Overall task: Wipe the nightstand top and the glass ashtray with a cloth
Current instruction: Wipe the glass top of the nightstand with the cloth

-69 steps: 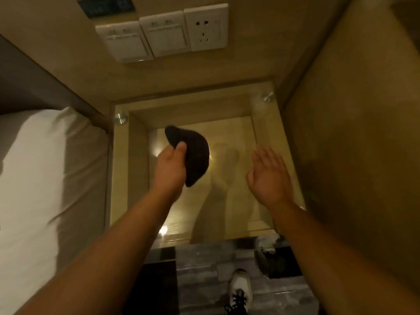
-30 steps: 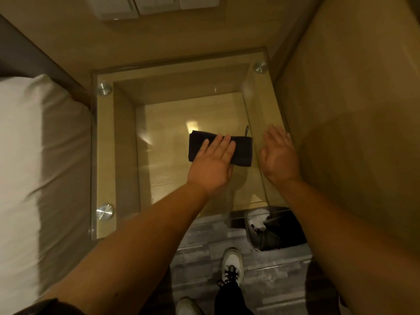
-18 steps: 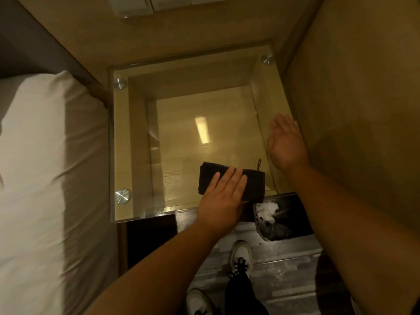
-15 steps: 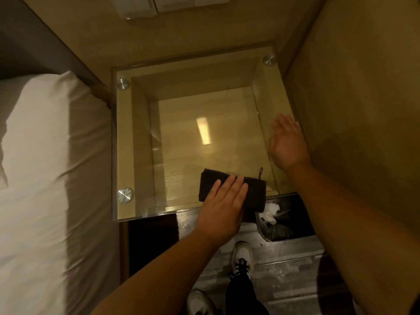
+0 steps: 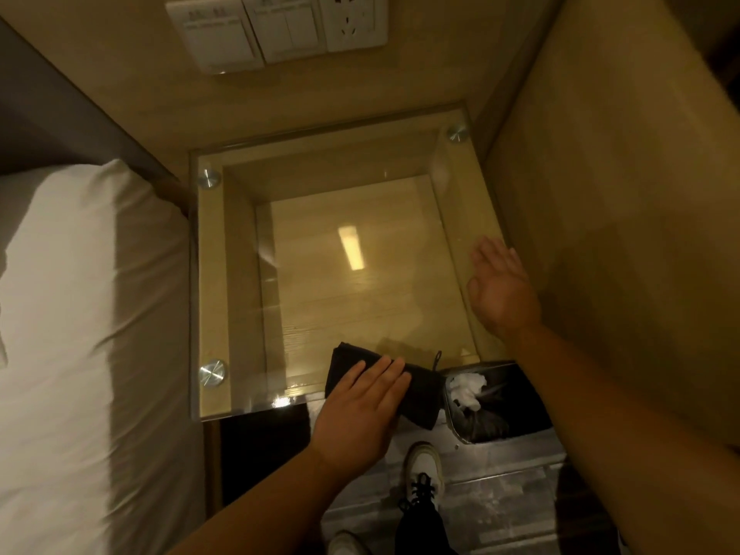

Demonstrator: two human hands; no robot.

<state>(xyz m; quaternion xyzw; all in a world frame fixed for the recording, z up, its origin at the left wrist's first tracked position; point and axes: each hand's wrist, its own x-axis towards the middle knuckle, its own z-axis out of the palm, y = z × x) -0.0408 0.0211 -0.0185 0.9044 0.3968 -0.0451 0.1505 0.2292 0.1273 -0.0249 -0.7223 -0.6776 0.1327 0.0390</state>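
Pressing flat on the dark cloth point(image 5: 420, 398), the left hand point(image 5: 356, 414) lies open, palm down, fingers together, pinning it rather than gripping it. The cloth sits at the 6 o'clock edge of the counter point(image 5: 212, 274), the nightstand's glass top, and its near corner hangs past the rim. A small loop point(image 5: 437, 358) sticks up from the cloth's 1 o'clock corner.

The right hand point(image 5: 500, 290) is open and holds nothing. It hovers or rests at the 3 o'clock edge of the glass; contact cannot be told from here.

The cloth looks soft, thin and light, folded into a pad. It should slide easily on the smooth glass, so steady downward pressure from a flat palm seems the best hold. To lift it, pinching the overhanging corner or the loop would likely work.

The glass top looks hard, slick and breakable, fixed by round metal studs point(image 5: 212, 371) at its corners. Moderate pressure seems wise, especially near the unsupported edge.

No glass ashtray is visible on the counter. When found, it will probably be heavy for its size, slippery and chippable, and best gripped around its rim.

A bin point(image 5: 496, 406) with white crumpled paper point(image 5: 466, 388) stands on the floor at 5 o'clock, just below the cloth's hanging corner.
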